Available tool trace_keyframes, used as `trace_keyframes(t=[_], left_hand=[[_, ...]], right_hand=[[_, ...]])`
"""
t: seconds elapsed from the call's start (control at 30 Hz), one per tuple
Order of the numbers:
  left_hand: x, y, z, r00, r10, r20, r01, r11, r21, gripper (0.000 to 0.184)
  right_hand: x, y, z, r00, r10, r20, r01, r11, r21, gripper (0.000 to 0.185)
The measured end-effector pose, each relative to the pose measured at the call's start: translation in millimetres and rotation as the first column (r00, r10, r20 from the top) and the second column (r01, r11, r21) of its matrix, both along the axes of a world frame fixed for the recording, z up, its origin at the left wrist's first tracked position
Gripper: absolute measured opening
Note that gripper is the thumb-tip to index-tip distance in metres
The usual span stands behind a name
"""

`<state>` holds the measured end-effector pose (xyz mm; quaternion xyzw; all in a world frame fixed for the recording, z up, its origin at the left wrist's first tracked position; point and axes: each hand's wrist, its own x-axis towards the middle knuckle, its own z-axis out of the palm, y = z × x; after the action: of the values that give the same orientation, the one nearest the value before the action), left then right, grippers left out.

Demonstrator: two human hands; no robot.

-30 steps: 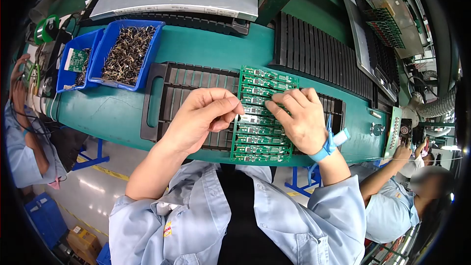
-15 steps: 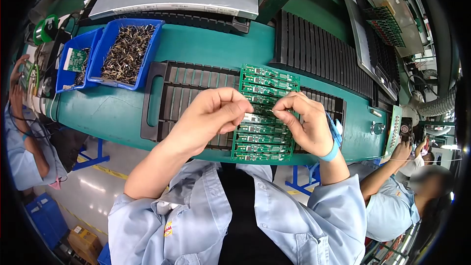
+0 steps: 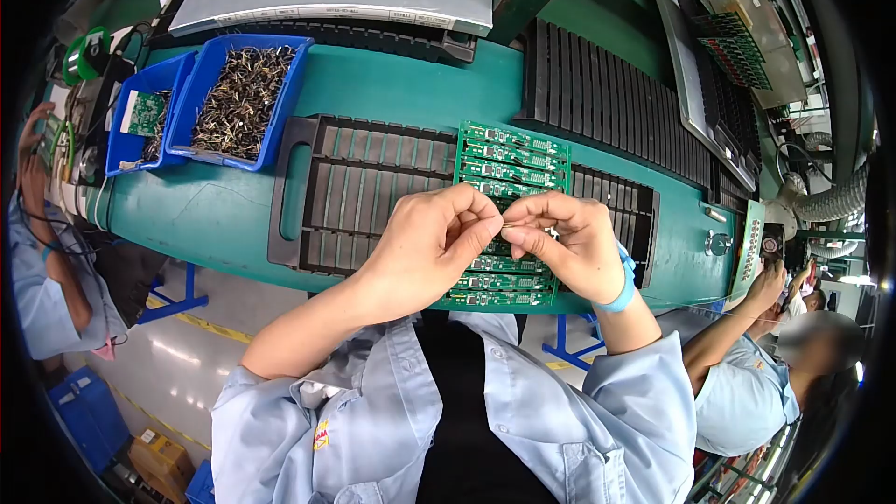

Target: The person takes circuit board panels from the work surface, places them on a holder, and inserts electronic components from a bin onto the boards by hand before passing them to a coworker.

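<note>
The circuit board panel [image 3: 511, 157] lies directly beneath the fingertips, its long axis running from the table's near edge toward its far edge, while its narrow strips run left to right. The right hand [image 3: 574, 241] is the nearer, reaching over the panel's right side; most of the left hand [image 3: 429, 245] lies to the panel's left, above the slotted black tray [image 3: 387, 166]. The two hands meet above the panel, thumbs and index fingers closed: the right pinches a thin part [image 3: 507, 225] that points roughly left to right; the left is closed in a pinch too, though I cannot tell whether it grips the part's other end. The panel rests across the tray, which lies lengthwise along the near edge of the green table [image 3: 401, 84]. Toward the table's left end stand a blue bin [image 3: 289, 93] of thin leads and a second blue bin [image 3: 180, 75]; toward the far right, black racks [image 3: 607, 103]. A co-worker sits beyond the right end [image 3: 747, 401].
</note>
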<state>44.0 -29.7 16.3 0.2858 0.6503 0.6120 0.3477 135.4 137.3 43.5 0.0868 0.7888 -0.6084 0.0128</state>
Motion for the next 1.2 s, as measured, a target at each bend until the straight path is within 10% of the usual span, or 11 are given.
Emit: trace_keyframes(t=[0.13, 0.2, 0.4, 0.7, 0.87, 1.2], left_hand=[[-3.9, -2.0, -5.1, 0.962, 0.061, 0.265, -0.083, 0.994, 0.072, 0.011], [-9.4, -3.9, -2.3, 0.614, 0.18, 0.768, -0.516, 0.828, 0.219, 0.021], [-13.9, -14.4, 10.5, 0.487, 0.277, 0.828, -0.588, 0.805, 0.077, 0.026], [-24.1, -30.2, -35.2, 0.576, -0.224, 0.786, -0.427, 0.738, 0.523, 0.026], [-12.2, -19.3, -12.5, 0.634, 0.174, 0.753, -0.525, 0.813, 0.254, 0.027], [-16.8, -29.6, -15.2, 0.683, -0.009, 0.73, -0.358, 0.868, 0.345, 0.028]], right_hand=[[-1.4, 9.4, -2.9, 0.993, -0.004, -0.118, 0.035, 0.965, 0.262, 0.008], [-2.4, 15.4, -5.5, 0.981, 0.028, -0.194, 0.069, 0.877, 0.475, 0.007], [-2.9, 14.3, -11.9, 0.991, 0.089, -0.103, -0.008, 0.792, 0.611, 0.007], [-4.5, 15.4, -16.1, 0.979, 0.138, -0.148, -0.007, 0.753, 0.658, 0.009], [-5.3, 10.0, -14.0, 0.959, 0.208, -0.192, 0.012, 0.648, 0.762, 0.01], [-6.2, 7.5, -11.1, 0.962, 0.224, -0.153, -0.012, 0.598, 0.801, 0.013]])
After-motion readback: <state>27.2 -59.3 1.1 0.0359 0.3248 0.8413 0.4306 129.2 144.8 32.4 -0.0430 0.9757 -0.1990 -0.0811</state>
